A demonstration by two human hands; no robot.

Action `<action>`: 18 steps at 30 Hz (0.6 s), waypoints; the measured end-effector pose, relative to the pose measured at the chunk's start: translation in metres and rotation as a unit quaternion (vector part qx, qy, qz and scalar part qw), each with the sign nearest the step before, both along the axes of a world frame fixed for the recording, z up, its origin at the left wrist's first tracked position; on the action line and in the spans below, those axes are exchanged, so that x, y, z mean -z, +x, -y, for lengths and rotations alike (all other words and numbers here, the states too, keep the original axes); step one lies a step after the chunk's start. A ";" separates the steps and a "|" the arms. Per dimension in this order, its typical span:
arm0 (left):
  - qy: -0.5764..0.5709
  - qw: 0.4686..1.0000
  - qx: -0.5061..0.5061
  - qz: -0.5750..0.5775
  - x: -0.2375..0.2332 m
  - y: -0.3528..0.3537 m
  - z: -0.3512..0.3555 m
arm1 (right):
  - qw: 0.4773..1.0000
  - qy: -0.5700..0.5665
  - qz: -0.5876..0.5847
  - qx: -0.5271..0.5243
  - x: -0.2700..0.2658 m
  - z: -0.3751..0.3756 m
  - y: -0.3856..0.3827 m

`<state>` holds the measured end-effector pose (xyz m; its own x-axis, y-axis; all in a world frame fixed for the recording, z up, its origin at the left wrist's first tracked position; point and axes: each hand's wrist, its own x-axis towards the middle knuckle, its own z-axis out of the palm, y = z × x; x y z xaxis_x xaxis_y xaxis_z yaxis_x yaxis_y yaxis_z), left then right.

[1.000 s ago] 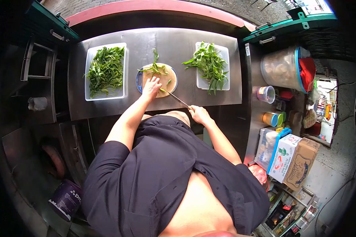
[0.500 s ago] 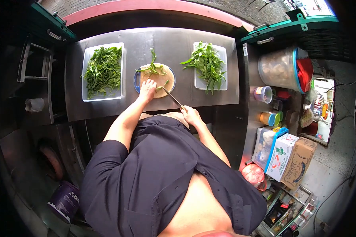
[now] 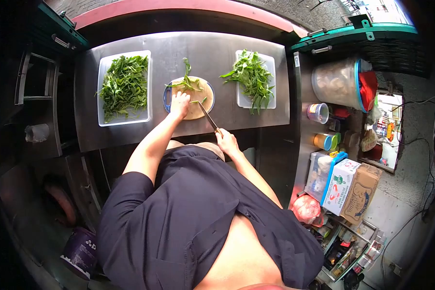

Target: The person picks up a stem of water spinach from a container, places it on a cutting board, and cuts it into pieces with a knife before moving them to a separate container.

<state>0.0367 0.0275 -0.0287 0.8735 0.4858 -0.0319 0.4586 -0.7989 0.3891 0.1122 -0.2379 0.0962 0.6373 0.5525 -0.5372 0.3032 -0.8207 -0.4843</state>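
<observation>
My left hand (image 3: pixel 180 105) rests on the round cutting board (image 3: pixel 208 92), its fingers bent over the leafy green stems (image 3: pixel 188 83) lying there. Wrapped round the handle of a knife (image 3: pixel 208 117), my right hand (image 3: pixel 226 143) stays just off the table's near edge. The blade points away from me and its tip is over the board, beside short cut pieces (image 3: pixel 204 100). To the left is a white tray heaped with leafy greens (image 3: pixel 125 87). Longer leafy sprigs (image 3: pixel 251 79) fill another white tray (image 3: pixel 270 99) on the right, some hanging over its rim.
A steel table (image 3: pixel 179 46) carries the board and both trays. Along the right side stand a large clear tub (image 3: pixel 336 82), small lidded jars (image 3: pixel 322 141), a blue-lidded container (image 3: pixel 319 176) and a cardboard box (image 3: pixel 361 193). A purple bucket (image 3: pixel 79 253) stands at lower left.
The knife in my right hand has moved slightly forward and left, its tip further over the board. My left fingers look more curled on the stems. The view has shifted slightly.
</observation>
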 end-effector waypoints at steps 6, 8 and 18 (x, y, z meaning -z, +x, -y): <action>-0.065 0.991 -0.020 0.111 0.016 -0.005 0.008 | 0.999 0.034 0.011 0.038 0.024 -0.017 -0.034; -0.072 0.992 -0.029 0.103 0.010 -0.008 0.011 | 0.999 0.021 0.012 0.042 0.028 -0.025 -0.042; -0.061 0.994 -0.058 0.069 0.001 -0.004 0.015 | 0.998 0.038 0.048 0.004 0.026 -0.024 -0.040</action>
<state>0.0332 0.0125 -0.0297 0.8122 0.5830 0.0205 0.4796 -0.6873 0.5456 0.0725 -0.2140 0.0701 0.6880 0.5845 -0.4302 0.3444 -0.7847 -0.5153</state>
